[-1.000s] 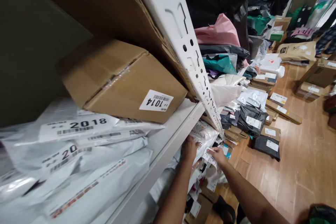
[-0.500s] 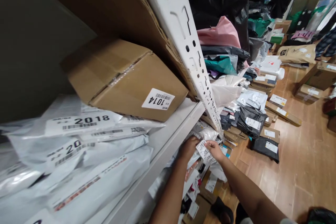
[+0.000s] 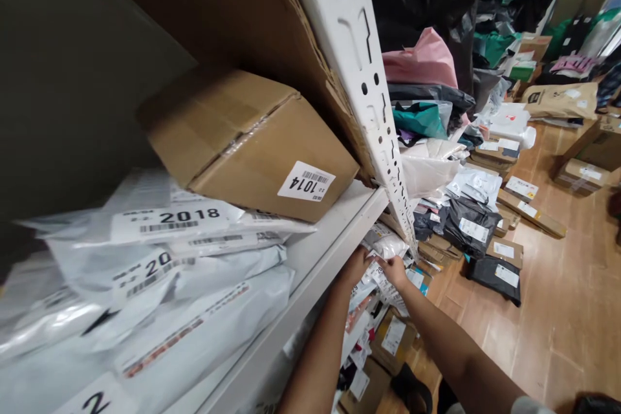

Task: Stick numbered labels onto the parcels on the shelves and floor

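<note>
Low beside the shelf, my right hand [image 3: 396,270] pinches a strip of printed white number labels [image 3: 387,286] near its top end. My left hand [image 3: 359,264] is closed at the same end of the strip, its fingers partly hidden, close to the right fingertips. The strip hangs down over stacked parcels. Just behind the hands lies a clear-and-white plastic parcel [image 3: 388,242].
A white metal shelf [image 3: 334,233] on my left bears a cardboard box [image 3: 262,142] labelled 1014 and white mailer bags [image 3: 194,330]. The perforated upright [image 3: 361,65] rises beyond. Black parcels [image 3: 468,226] and boxes [image 3: 582,176] lie on the wooden floor [image 3: 557,310].
My hands have come closer together at the strip's top, and the right hand now covers more of it. The view has shifted, so the shelf appears further right.
</note>
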`<state>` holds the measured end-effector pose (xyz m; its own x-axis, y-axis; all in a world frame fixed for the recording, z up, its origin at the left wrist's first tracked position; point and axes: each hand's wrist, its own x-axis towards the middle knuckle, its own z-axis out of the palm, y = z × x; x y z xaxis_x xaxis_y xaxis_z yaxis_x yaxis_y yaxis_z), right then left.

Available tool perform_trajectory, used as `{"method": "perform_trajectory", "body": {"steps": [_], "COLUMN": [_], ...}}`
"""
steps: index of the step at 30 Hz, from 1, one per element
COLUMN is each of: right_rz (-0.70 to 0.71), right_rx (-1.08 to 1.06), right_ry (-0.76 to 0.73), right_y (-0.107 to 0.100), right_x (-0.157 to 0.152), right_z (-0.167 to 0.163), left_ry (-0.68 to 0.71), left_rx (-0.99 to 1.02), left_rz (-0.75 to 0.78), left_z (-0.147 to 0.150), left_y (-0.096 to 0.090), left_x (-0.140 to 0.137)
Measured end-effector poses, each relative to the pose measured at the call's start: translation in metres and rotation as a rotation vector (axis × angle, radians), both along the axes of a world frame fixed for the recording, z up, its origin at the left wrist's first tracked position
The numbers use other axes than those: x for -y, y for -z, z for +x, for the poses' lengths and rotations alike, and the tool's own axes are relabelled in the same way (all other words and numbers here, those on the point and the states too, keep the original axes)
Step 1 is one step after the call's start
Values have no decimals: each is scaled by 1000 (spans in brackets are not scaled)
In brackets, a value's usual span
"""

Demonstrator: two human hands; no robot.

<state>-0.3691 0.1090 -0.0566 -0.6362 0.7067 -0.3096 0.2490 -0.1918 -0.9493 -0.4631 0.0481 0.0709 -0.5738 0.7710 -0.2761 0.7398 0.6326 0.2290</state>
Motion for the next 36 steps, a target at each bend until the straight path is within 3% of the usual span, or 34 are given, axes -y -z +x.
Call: {"method": "perform_trajectory", "body": {"steps": [11, 20, 22, 24, 26, 27, 36], "right_rz": [-209, -372, -397, -420, -432, -435, -405], "right_rx": [-75, -184, -228, -288, -358, -387, -392], "right_ry": [122, 95, 67, 26, -18, -33, -47], "right_y": [-10, -25, -32, -39, -44, -45, -29], "right_x": [2, -11, -20, -30, -38, -41, -35], "right_z": [20, 86, 99, 104, 100, 95, 36], "left_ry": [-41, -125, -3, 209, 343, 344, 52], "left_rx": [-290, -366, -267, -76, 79, 106, 120], "left_rz": [-37, 115, 237, 377, 456, 463, 471], "left_z": [24, 23, 22, 20, 18, 17, 20], "left_y": [14, 17, 13, 9, 8, 8, 17], "left_x": [0, 1, -1, -2, -2, -1, -1]}}
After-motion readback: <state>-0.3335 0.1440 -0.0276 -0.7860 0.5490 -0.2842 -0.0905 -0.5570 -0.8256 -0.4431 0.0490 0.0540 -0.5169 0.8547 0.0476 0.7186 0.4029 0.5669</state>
